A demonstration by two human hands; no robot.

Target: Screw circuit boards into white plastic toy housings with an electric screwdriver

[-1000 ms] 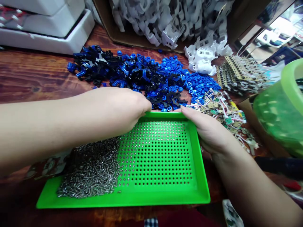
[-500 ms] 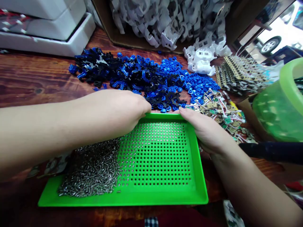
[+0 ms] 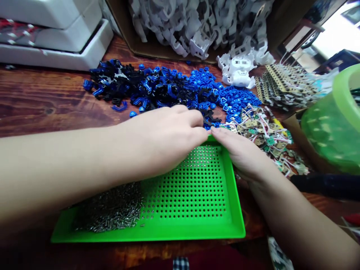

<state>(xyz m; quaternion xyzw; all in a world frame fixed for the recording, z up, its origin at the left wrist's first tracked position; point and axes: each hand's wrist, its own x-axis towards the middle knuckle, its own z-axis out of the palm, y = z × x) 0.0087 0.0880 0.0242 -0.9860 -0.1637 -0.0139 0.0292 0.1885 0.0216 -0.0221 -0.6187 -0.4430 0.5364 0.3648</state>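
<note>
A bright green perforated tray (image 3: 197,228) lies on the wooden table, with a heap of small metal screws (image 3: 112,210) in its left half and screws seated in its upper holes. My left hand (image 3: 165,138) is curled over the tray's far edge, fingers pressed together near the far right corner. Whether it holds anything is hidden. My right hand (image 3: 242,153) grips the tray's right far corner, fingers wrapped on the rim. The fingertips of both hands almost touch.
Beyond the tray lie a pile of blue and black plastic parts (image 3: 168,88), white plastic housings (image 3: 239,69) spilling from a cardboard box (image 3: 140,45), small circuit boards with wires (image 3: 264,135), and a green tub (image 3: 334,127) at right. White foam boxes (image 3: 56,33) stand far left.
My left hand has slid right along the tray's far edge until it meets my right hand. The tray has shifted slightly; the right hand stays on its corner.
</note>
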